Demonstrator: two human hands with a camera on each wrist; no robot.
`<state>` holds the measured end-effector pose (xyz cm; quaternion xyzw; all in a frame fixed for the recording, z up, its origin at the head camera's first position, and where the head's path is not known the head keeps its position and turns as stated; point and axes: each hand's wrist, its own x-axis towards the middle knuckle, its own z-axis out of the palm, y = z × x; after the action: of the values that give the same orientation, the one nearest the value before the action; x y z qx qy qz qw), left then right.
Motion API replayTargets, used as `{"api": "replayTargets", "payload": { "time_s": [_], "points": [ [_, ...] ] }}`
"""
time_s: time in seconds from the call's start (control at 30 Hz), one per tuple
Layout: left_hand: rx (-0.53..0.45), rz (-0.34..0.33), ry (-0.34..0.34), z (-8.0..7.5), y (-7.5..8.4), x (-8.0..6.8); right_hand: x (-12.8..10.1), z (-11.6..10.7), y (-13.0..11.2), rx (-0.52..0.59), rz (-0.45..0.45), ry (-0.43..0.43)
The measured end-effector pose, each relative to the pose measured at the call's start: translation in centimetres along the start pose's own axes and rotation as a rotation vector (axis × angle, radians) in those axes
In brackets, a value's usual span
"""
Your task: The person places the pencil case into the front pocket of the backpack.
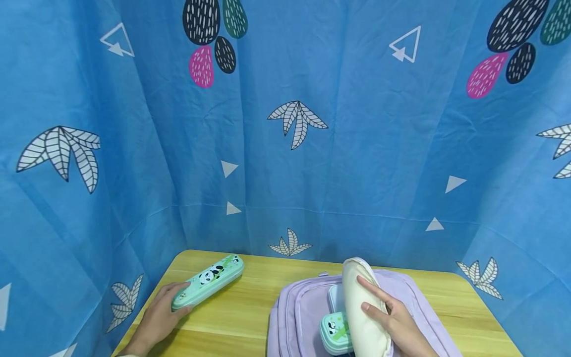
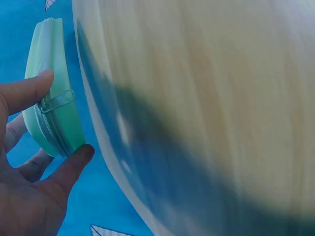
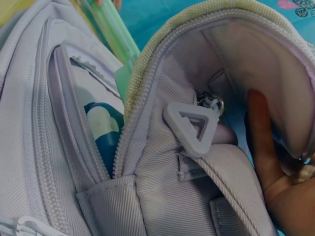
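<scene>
In the head view my left hand (image 1: 162, 315) grips the near end of a long mint-green pencil case (image 1: 211, 278) with a panda print, over the table's left side. Its zipper and pull tab (image 2: 59, 101) face the left wrist view, with fingers and thumb around the case. My right hand (image 1: 397, 320) holds back the cream-lined flap (image 1: 363, 307) of a lavender backpack (image 1: 308, 310), two fingers spread over the cream side. A finger (image 3: 261, 132) lies against the flap in the right wrist view. Beside the flap, a small green panda case (image 1: 335, 333) sits in the backpack's opening.
The backpack lies on a wooden table (image 1: 250, 317). A pale blue item (image 1: 335, 298) and a dark blue one (image 3: 102, 140) show in its opening. A grey triangular buckle (image 3: 192, 125) hangs near the flap. Blue patterned curtains (image 1: 285, 173) enclose the table's back and sides.
</scene>
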<state>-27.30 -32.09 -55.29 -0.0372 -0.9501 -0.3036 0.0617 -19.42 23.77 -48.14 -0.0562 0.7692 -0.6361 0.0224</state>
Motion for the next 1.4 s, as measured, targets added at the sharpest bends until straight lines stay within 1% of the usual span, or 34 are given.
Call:
{"api": "replayTargets", "payload": {
  "time_s": [0.27, 0.43, 0.8, 1.07, 1.4],
  "points": [
    [-0.004, 0.021, -0.016, 1.1, 2.7, -0.2, 0.1, 0.0, -0.1, -0.006, 0.016, 0.007],
    [-0.020, 0.043, -0.013, 1.7, 4.0, -0.3, 0.1, 0.0, -0.1, 0.002, 0.032, 0.013],
    [-0.039, 0.069, -0.016, 3.0, 5.2, -0.5, 0.1, -0.1, 0.1, -0.019, 0.023, 0.020],
    [-0.055, 0.086, -0.020, 3.9, 6.4, -0.7, -0.1, -0.2, 0.0, -0.012, 0.015, 0.018],
    [-0.053, 0.104, -0.033, 4.9, 7.7, -0.9, -0.1, -0.2, 0.1, -0.003, 0.012, 0.014]
  ]
}}
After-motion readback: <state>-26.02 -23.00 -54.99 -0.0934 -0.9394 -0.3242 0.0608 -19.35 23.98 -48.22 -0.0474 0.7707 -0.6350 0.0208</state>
